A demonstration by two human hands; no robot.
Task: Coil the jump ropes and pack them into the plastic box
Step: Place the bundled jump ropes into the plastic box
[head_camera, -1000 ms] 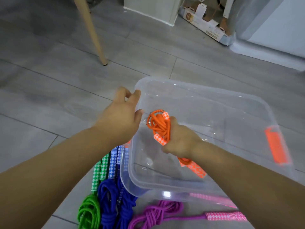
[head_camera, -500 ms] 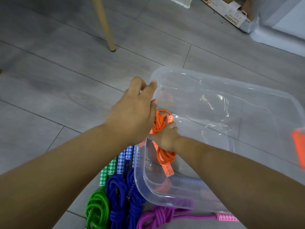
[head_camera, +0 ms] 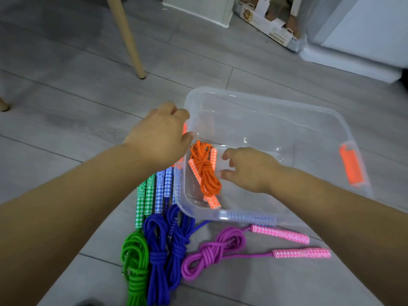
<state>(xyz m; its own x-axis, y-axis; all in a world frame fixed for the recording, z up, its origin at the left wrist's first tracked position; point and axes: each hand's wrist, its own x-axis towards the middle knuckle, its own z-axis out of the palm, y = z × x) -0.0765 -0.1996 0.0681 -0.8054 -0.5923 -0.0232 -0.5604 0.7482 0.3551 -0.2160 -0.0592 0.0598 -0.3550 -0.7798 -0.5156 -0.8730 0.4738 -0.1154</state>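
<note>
The left grip's [head_camera: 159, 133] fingertips were hidden behind its own knuckles where the plastic box's [head_camera: 265, 100] left wall was held. An orange latch [head_camera: 184, 128] on that wall was largely covered by the same grip. Contact between the right grip [head_camera: 249, 171] and the orange rope [head_camera: 205, 173] could not be established. A blue handle [head_camera: 249, 217] was seen only as a blur through the box's near wall. The green rope [head_camera: 134, 257] and the blue ropes [head_camera: 159, 250] were cut off by the lower edge. One wooden leg [head_camera: 127, 36] was cut off by the upper edge, a second leg [head_camera: 3, 106] by the left edge. The print on the cardboard carton [head_camera: 271, 29] was too small to be read.
</note>
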